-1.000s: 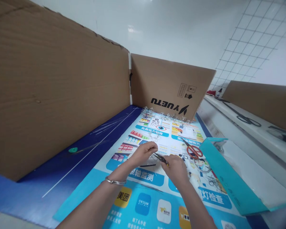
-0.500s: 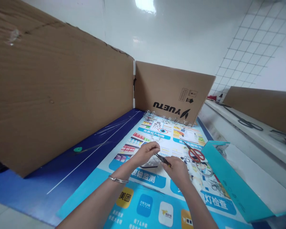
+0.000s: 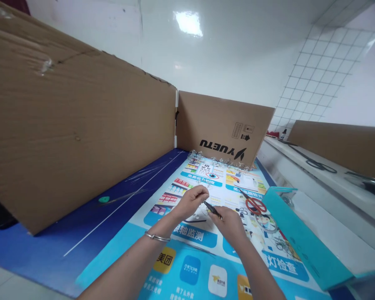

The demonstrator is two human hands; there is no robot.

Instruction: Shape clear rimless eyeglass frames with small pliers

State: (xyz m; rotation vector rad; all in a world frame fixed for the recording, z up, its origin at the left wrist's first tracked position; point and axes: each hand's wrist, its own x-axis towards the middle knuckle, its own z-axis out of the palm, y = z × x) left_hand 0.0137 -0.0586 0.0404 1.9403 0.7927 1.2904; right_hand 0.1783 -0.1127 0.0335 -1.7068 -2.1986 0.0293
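My left hand [image 3: 193, 201], with a silver bangle [image 3: 157, 237] on its wrist, is closed in a pinch near the middle of the printed sheet [image 3: 125, 246]; what lies between its fingertips is too small to make out. Just to its right, my right hand [image 3: 229, 223] is closed around a pair of small dark pliers [image 3: 211, 209]. The pliers' tip points up and left, close to my left fingertips. Thin wire and a dark curved strip lie on the sheet below the hands.
Red-handled scissors [image 3: 255, 205], a clear roll [image 3: 266, 223] and loose wire pieces [image 3: 284, 246] lie to the right, beside a teal box [image 3: 309, 241]. Cardboard panels [image 3: 112, 125] stand left and behind, with clear bits along the back one. A green-ended tool [image 3: 104, 199] lies left.
The camera view has shifted slightly, showing more at the upper left. Both hands keep nearly the same pose, and the pliers remain in my right hand.
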